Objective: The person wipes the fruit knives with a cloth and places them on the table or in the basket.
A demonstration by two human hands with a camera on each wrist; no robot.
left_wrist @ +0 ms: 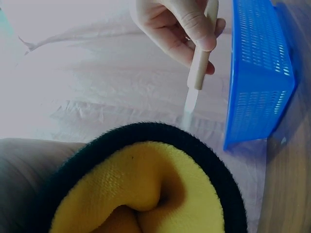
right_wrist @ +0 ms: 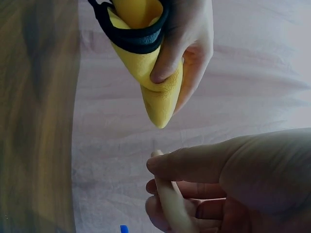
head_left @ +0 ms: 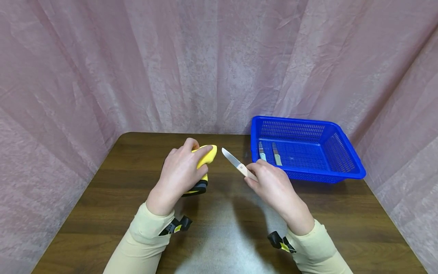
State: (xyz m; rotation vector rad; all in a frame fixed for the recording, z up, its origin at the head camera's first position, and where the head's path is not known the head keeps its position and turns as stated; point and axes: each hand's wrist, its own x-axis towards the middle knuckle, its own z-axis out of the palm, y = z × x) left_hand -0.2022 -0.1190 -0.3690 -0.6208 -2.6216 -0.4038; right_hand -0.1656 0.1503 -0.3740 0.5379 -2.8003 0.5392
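My left hand point(head_left: 181, 167) grips a bunched yellow cloth point(head_left: 207, 156) with black and grey edging, its folded tip poking out past the fingers. In my right hand point(head_left: 275, 186) a small knife point(head_left: 239, 166) is pinched by its cream handle. The blade points up and left toward the cloth, with a small gap between them in the head view. From the left wrist, the cloth point(left_wrist: 189, 179) hangs large in front and the knife's handle point(left_wrist: 198, 70) shows beyond it. The right wrist view has the handle point(right_wrist: 171, 204) between thumb and fingers; the blade cannot be made out there.
A blue plastic basket point(head_left: 308, 169) stands at the back right of the wooden table point(head_left: 113, 213), close to my right hand. Inside it lie two small knives, one with a pale blue handle point(head_left: 262, 156) and one with a pale green handle point(head_left: 278, 160). Pink curtains point(head_left: 191, 68) hang behind.
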